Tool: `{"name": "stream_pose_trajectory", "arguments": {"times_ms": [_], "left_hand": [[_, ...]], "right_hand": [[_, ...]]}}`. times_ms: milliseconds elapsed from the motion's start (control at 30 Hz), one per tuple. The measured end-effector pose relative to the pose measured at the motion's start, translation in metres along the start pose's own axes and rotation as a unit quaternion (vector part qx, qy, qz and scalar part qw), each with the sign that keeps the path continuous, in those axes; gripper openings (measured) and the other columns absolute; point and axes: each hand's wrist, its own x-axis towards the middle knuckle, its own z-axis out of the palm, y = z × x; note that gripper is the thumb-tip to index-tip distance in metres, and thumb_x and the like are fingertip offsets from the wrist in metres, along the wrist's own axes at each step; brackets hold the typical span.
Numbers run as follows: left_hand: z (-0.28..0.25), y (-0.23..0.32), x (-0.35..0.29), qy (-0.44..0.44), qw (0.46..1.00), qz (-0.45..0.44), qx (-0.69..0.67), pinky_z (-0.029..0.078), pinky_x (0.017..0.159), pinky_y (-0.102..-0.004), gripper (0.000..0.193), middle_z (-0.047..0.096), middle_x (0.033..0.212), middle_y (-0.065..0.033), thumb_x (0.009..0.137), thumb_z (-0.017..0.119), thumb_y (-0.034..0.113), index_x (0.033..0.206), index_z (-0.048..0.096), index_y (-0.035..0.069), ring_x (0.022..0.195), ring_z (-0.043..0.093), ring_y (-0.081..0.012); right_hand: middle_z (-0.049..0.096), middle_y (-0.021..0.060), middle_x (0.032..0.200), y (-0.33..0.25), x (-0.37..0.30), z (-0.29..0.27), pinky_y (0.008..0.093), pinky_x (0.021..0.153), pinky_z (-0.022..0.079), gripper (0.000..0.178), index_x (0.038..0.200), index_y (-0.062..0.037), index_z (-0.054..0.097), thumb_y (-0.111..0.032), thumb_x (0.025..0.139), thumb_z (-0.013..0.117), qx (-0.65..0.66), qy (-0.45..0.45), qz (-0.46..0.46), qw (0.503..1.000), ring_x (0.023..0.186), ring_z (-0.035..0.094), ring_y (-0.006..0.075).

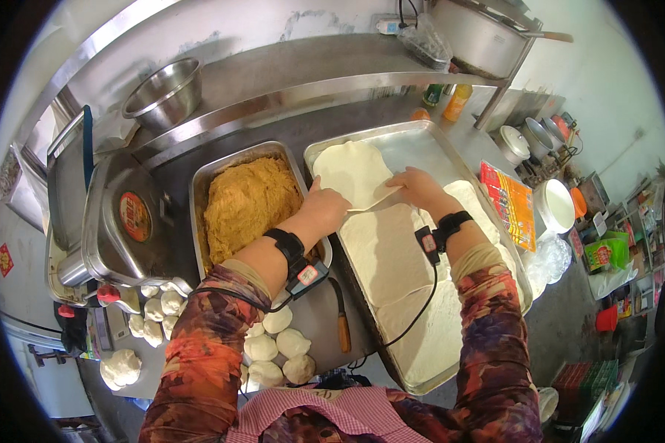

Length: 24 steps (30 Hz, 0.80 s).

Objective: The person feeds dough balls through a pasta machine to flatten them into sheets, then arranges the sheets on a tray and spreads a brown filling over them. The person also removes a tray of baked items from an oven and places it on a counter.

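A flat, pale dough sheet [352,171] hangs over the far left corner of a large metal baking tray [421,133]. My left hand [325,208] grips its near left edge, and my right hand [419,187] pinches its right edge between thumb and fingers. Under and nearer than it, other flattened dough sheets [388,251] cover much of the tray, side by side. The tray's far right part shows bare metal. To the left of my left hand stands a deep steel pan [196,193] heaped with a crumbly yellow-brown filling [250,199].
Round dough balls [273,347] lie on the counter near my left forearm, beside a wooden-handled knife [343,332]. A steel machine [129,214] stands at left. A steel bowl [166,94] and large pot [480,40] sit on the back shelf. An orange-red packet [508,203] lies right of the tray.
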Motion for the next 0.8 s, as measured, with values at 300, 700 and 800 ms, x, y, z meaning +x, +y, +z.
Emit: {"name": "stream_pose_trajectory", "arguments": {"times_ms": [300,700,800], "left_hand": [[-0.036,0.010,-0.019,-0.076,0.992,0.008,-0.099,0.036,0.099,-0.0466,0.055,0.056,0.119,-0.0217,0.084,0.050,0.008,0.138,0.040,0.007,0.108,0.052,-0.0365],[-0.082,-0.036,-0.221,0.280,0.883,-0.043,-0.375,0.046,0.089,-0.0330,0.031,0.066,0.102,-0.0150,0.087,0.054,-0.001,0.118,0.057,0.000,0.099,0.062,-0.0234],[-0.057,-0.039,-0.287,0.358,0.815,-0.153,-0.430,0.047,0.082,-0.0275,0.019,0.067,0.095,-0.0117,0.088,0.052,-0.004,0.104,0.062,-0.001,0.090,0.063,-0.0167]], "right_hand": [[0.063,0.0094,0.114,-0.020,-0.007,-0.010,0.0450,0.098,0.039,0.034,0.112,-0.0146,0.066,-0.010,0.080,0.054,-0.135,-0.085,0.065,0.985,0.118,0.050,0.0323],[0.061,0.0187,0.116,-0.075,0.122,0.036,0.0419,0.094,0.044,0.037,0.116,-0.0061,0.061,-0.002,0.081,0.049,0.060,0.038,-0.053,0.996,0.108,0.056,0.0346],[0.058,0.0172,0.122,-0.080,0.146,0.044,0.0413,0.095,0.044,0.040,0.117,-0.0092,0.062,0.000,0.081,0.048,-0.017,0.029,-0.125,0.992,0.111,0.055,0.0334]]}}
